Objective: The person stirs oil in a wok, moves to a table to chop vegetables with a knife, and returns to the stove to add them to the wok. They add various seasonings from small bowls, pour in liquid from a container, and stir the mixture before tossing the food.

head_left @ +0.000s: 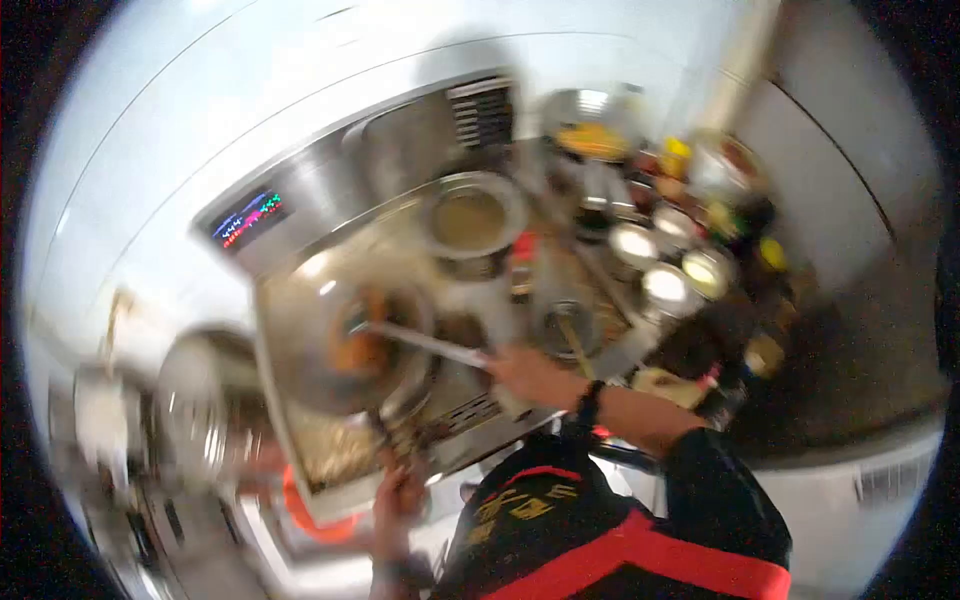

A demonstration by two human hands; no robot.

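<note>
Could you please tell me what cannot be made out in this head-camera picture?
Head view throughout.
1. Wok: motion blur leaves its contents an orange-brown smear.
2. Utensil in the right hand: its working end is lost in that smear.
3. Left hand: blurred; whether its fingers grip anything cannot be told.
4. Display: coloured digits too blurred to read.
5. Small bowls: glare washes out their contents.

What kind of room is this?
Most likely a restaurant kitchen: the right hand holds a ladle in a wok of food on a steel stove, with small bowls of sauces and spices alongside.
</note>
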